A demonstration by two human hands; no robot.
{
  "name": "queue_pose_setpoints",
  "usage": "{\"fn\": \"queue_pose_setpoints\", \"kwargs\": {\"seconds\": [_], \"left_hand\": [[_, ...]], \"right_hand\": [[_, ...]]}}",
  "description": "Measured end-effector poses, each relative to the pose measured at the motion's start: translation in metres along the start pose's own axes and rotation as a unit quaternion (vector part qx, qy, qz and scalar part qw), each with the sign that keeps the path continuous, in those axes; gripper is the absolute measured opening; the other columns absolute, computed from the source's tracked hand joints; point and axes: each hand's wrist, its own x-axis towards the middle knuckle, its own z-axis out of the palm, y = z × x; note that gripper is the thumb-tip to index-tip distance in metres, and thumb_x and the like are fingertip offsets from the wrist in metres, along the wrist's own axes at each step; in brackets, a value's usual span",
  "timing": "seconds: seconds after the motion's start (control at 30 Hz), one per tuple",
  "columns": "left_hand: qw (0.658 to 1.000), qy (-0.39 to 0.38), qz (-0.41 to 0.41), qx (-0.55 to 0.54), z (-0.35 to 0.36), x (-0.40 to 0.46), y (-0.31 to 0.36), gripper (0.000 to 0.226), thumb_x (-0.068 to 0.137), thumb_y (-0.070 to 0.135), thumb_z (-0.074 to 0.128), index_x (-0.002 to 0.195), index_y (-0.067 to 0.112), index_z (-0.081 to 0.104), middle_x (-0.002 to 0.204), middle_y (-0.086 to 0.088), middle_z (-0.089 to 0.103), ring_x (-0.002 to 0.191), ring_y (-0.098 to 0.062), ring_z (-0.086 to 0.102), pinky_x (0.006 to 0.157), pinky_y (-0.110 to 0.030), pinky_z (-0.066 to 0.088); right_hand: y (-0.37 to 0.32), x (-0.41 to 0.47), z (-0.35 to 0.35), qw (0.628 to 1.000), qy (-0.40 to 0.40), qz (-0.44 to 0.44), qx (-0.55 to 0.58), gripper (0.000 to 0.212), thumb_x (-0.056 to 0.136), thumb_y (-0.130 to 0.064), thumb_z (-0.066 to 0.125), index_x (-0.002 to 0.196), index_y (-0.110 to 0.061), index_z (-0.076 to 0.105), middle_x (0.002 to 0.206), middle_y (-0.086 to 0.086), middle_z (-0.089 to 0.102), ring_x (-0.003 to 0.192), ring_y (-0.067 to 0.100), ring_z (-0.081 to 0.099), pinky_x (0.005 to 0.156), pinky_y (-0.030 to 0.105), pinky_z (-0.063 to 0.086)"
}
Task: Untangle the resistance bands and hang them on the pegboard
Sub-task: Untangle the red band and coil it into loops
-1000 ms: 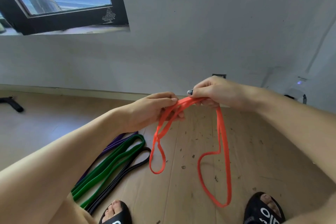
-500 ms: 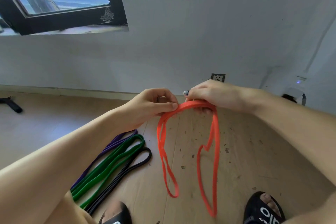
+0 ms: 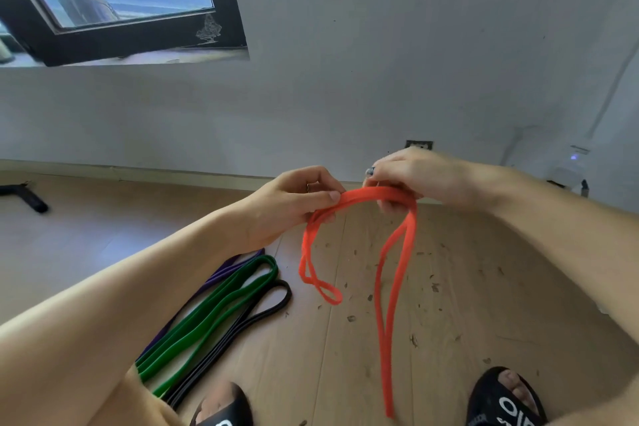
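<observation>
Both bare forearms reach in from 7 and 4 o'clock and meet near the centre. The left hand pinches with thumb over curled fingers; the right hand, knuckles up, has its fingers curled under, closed in a grip.

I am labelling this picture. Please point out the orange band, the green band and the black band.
orange band [image 3: 375, 193]: head view, the arched part between the hands.
green band [image 3: 221, 301]: head view, mid-length on the floor.
black band [image 3: 281, 299]: head view, its far looped end.
</observation>
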Motion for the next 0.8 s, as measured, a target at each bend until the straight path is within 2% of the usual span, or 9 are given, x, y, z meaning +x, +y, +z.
{"fn": "queue_pose_setpoints", "kwargs": {"seconds": [0.03,0.1,0.2,0.37,0.53,0.63,0.7,0.8], "left_hand": [[1.000,0.005,0.000,-0.010,0.000,0.000,0.000,0.009,0.099,0.003,0.061,0.096,0.008,0.068,0.093,-0.014,0.063,0.085,-0.024,0.060,0.089,-0.041,0.050],[1.000,0.004,-0.001,-0.028,0.002,0.001,0.000,0.008,0.101,0.007,0.059,0.097,0.006,0.066,0.094,-0.014,0.063,0.083,-0.022,0.062,0.091,-0.042,0.051],[0.998,-0.011,-0.012,-0.058,0.001,0.001,-0.001,0.012,0.103,0.014,0.056,0.095,0.006,0.059,0.097,-0.016,0.070,0.085,-0.022,0.066,0.086,-0.035,0.057],[0.999,-0.039,-0.016,0.020,-0.003,0.000,-0.006,0.015,0.105,0.011,0.052,0.101,0.001,0.062,0.093,-0.005,0.073,0.089,-0.013,0.069,0.086,-0.026,0.055],[0.999,-0.020,0.001,0.048,0.002,-0.002,-0.002,0.020,0.104,0.016,0.056,0.108,-0.003,0.063,0.107,-0.020,0.073,0.098,-0.021,0.071,0.096,-0.035,0.058],[0.995,-0.013,0.019,0.096,0.001,-0.003,-0.002,0.012,0.100,0.009,0.062,0.106,-0.002,0.064,0.102,-0.016,0.073,0.093,-0.019,0.069,0.089,-0.033,0.058],[0.997,-0.006,0.014,0.078,0.000,-0.002,-0.003,0.011,0.101,0.001,0.057,0.106,-0.006,0.062,0.098,-0.014,0.070,0.087,-0.018,0.066,0.083,-0.029,0.056],[0.999,-0.002,0.003,0.051,-0.004,-0.002,-0.003,0.009,0.100,-0.001,0.057,0.104,-0.005,0.064,0.100,-0.016,0.069,0.090,-0.022,0.064,0.086,-0.030,0.057]], "right_hand": [[-0.002,0.001,0.005,1.000,-0.005,-0.002,-0.001,0.040,0.104,-0.029,0.047,0.074,-0.011,0.067,0.063,0.001,0.062,0.061,0.017,0.055,0.067,0.036,0.045],[-0.005,0.002,0.010,1.000,-0.002,-0.010,-0.016,0.042,0.103,-0.035,0.051,0.066,-0.017,0.058,0.060,-0.002,0.050,0.056,0.014,0.045,0.060,0.032,0.039],[-0.006,0.007,0.006,0.999,0.020,-0.030,0.020,0.040,0.101,-0.035,0.059,0.066,-0.016,0.055,0.064,0.005,0.038,0.054,0.016,0.031,0.055,0.034,0.027],[0.000,0.007,-0.004,0.996,0.045,-0.028,0.071,0.039,0.100,-0.024,0.061,0.064,-0.011,0.054,0.055,0.000,0.036,0.050,0.015,0.027,0.050,0.026,0.025],[0.000,0.006,-0.006,0.992,0.061,-0.020,0.110,0.040,0.101,-0.020,0.056,0.062,-0.014,0.051,0.059,0.003,0.035,0.049,0.013,0.025,0.050,0.025,0.024],[0.001,0.005,-0.008,0.992,0.060,-0.014,0.108,0.039,0.102,-0.020,0.056,0.064,-0.012,0.052,0.052,-0.003,0.035,0.047,0.012,0.024,0.049,0.025,0.023],[0.002,0.005,-0.008,0.993,0.056,-0.009,0.101,0.038,0.102,-0.019,0.056,0.065,-0.009,0.052,0.048,-0.007,0.034,0.047,0.012,0.024,0.049,0.025,0.023],[0.003,0.004,-0.009,0.994,0.060,-0.012,0.091,0.039,0.101,-0.019,0.056,0.064,-0.010,0.053,0.050,-0.003,0.035,0.047,0.013,0.025,0.049,0.025,0.024]]}}
